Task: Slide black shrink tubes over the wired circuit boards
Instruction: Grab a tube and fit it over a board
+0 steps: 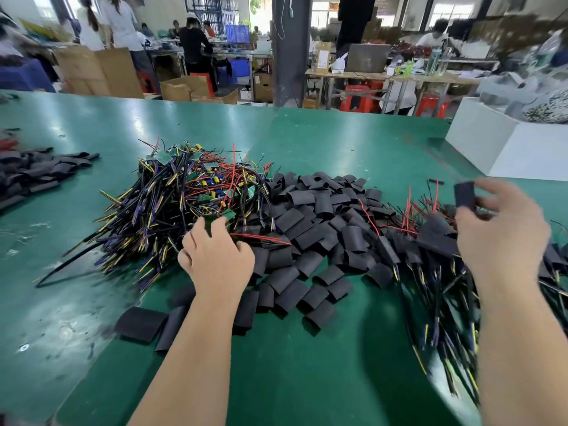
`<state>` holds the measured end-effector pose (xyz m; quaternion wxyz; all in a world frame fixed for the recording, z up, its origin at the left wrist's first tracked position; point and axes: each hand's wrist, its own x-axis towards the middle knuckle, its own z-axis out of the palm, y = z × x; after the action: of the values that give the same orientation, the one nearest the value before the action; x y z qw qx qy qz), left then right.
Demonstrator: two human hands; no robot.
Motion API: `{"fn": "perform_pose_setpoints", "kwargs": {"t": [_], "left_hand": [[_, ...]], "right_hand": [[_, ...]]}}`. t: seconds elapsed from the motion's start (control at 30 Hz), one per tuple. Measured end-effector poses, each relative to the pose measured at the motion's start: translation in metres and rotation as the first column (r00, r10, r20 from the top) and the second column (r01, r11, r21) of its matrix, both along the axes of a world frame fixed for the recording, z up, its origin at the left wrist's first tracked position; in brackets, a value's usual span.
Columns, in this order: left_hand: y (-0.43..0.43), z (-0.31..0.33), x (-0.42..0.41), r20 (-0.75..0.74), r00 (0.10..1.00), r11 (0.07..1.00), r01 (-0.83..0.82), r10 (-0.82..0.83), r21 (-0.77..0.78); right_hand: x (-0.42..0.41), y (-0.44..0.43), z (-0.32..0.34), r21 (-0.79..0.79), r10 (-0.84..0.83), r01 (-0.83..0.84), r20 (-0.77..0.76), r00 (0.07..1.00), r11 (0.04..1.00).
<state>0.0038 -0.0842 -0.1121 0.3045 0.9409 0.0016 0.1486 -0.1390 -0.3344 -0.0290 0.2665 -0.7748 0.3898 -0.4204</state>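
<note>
Counter: a broad green counter point(307, 133) carries two touching heaps.
Boards: the tangled heap of green wired circuit boards point(184, 192) lies left of centre.
Tubes: the heap of short black shrink tubes point(322, 216) lies just right of it.
Left hand point(215, 259): curls on one green board point(229, 215); I'd lift it free of snagging wires.
Right hand point(498, 229): pinches a single black tube point(464, 194) aloft; I'd squeeze its mouth open.

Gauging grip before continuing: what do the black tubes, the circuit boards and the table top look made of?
Black tubes: seemingly soft matte plastic, flattened and creased.
Circuit boards: rigid green laminate, flat with sharp corners.
Table top: smooth green mat, likely rubber or vinyl; semi-gloss, reflecting lights.
</note>
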Motion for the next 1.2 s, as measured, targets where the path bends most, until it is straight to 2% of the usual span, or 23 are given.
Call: {"fn": "perform_pose_setpoints", "kwargs": {"t": [0.03, 0.1, 0.23, 0.37, 0.47, 0.6, 0.67, 0.7, 0.73, 0.77, 0.8, 0.83, 0.87, 0.9, 0.93, 0.97, 1.0, 1.07, 1.1, 1.13, 1.2], "left_hand": [[0.001, -0.002, 0.001, -0.029, 1.0, 0.999, 0.003, -0.002, 0.035], [0.0, -0.005, 0.003, -0.036, 0.999, 0.994, 0.012, -0.008, 0.106], [0.006, -0.004, 0.007, 0.046, 0.998, 0.994, -0.039, 0.034, 0.105], [0.011, -0.001, 0.013, 0.047, 0.999, 1.0, -0.011, 0.012, -0.024], [0.011, 0.001, 0.014, 0.143, 0.989, 0.988, 0.044, -0.022, -0.15], [0.01, 0.009, 0.013, 0.274, 0.96, 0.89, 0.17, -0.053, -0.424], [0.008, 0.013, 0.009, 0.347, 0.934, 0.849, 0.251, -0.086, -0.465], [0.007, 0.014, 0.006, 0.379, 0.917, 0.832, 0.305, -0.125, -0.464], [0.005, 0.015, 0.003, 0.401, 0.898, 0.812, 0.367, -0.181, -0.454], [0.002, 0.015, -0.001, 0.41, 0.877, 0.788, 0.431, -0.251, -0.44], [-0.002, 0.015, -0.005, 0.409, 0.852, 0.756, 0.495, -0.326, -0.428], [-0.007, 0.015, -0.009, 0.402, 0.825, 0.725, 0.55, -0.397, -0.414], [-0.011, 0.014, -0.012, 0.394, 0.799, 0.702, 0.593, -0.454, -0.394], [-0.014, 0.013, -0.015, 0.385, 0.776, 0.685, 0.626, -0.5, -0.373], [-0.016, 0.012, -0.016, 0.377, 0.756, 0.67, 0.651, -0.535, -0.356], [-0.017, 0.01, -0.016, 0.367, 0.741, 0.659, 0.67, -0.563, -0.342], [-0.017, 0.009, -0.017, 0.355, 0.729, 0.653, 0.684, -0.586, -0.325], [-0.017, 0.008, -0.018, 0.349, 0.698, 0.635, 0.715, -0.625, -0.292], [-0.017, 0.009, -0.02, 0.361, 0.682, 0.619, 0.731, -0.637, -0.288], [-0.018, 0.01, -0.021, 0.376, 0.673, 0.603, 0.739, -0.637, -0.3], [-0.02, 0.013, -0.025, 0.391, 0.68, 0.574, 0.733, -0.62, -0.365]], "right_hand": [[0.001, 0.0, -0.003, -0.015, -0.054, 0.053, -0.091, 0.994, 0.998], [0.005, 0.008, -0.01, -0.006, -0.086, 0.086, -0.151, 0.985, 0.996], [0.012, 0.034, -0.029, -0.039, 0.034, -0.042, -0.173, 0.984, 0.998], [0.018, 0.052, -0.043, -0.053, 0.164, -0.177, -0.186, 0.969, 0.983], [0.02, 0.063, -0.047, -0.065, 0.235, -0.247, -0.156, 0.959, 0.967], [0.021, 0.075, -0.053, -0.058, 0.354, -0.359, -0.08, 0.932, 0.932], [0.021, 0.079, -0.054, -0.011, 0.414, -0.414, -0.019, 0.91, 0.91], [0.021, 0.08, -0.054, 0.065, 0.44, -0.44, 0.016, 0.898, 0.895], [0.023, 0.081, -0.054, 0.198, 0.479, -0.484, 0.075, 0.874, 0.852], [0.024, 0.083, -0.053, 0.371, 0.523, -0.547, 0.174, 0.835, 0.751], [0.026, 0.088, -0.053, 0.535, 0.548, -0.618, 0.309, 0.777, 0.576], [0.028, 0.092, -0.053, 0.645, 0.538, -0.677, 0.452, 0.712, 0.355], [0.03, 0.095, -0.053, 0.678, 0.487, -0.717, 0.578, 0.655, 0.159], [0.031, 0.097, -0.054, 0.663, 0.42, -0.748, 0.669, 0.613, 0.036], [0.032, 0.097, -0.055, 0.619, 0.364, -0.785, 0.735, 0.572, -0.017], [0.033, 0.096, -0.056, 0.572, 0.351, -0.82, 0.766, 0.539, 0.013], [0.033, 0.094, -0.056, 0.544, 0.388, -0.831, 0.745, 0.542, 0.117], [0.033, 0.091, -0.058, 0.509, 0.468, -0.794, 0.641, 0.608, 0.333], [0.033, 0.091, -0.058, 0.506, 0.465, -0.782, 0.63, 0.623, 0.363], [0.033, 0.091, -0.057, 0.519, 0.433, -0.782, 0.651, 0.624, 0.346], [0.034, 0.091, -0.057, 0.566, 0.368, -0.781, 0.69, 0.624, 0.264]]}}
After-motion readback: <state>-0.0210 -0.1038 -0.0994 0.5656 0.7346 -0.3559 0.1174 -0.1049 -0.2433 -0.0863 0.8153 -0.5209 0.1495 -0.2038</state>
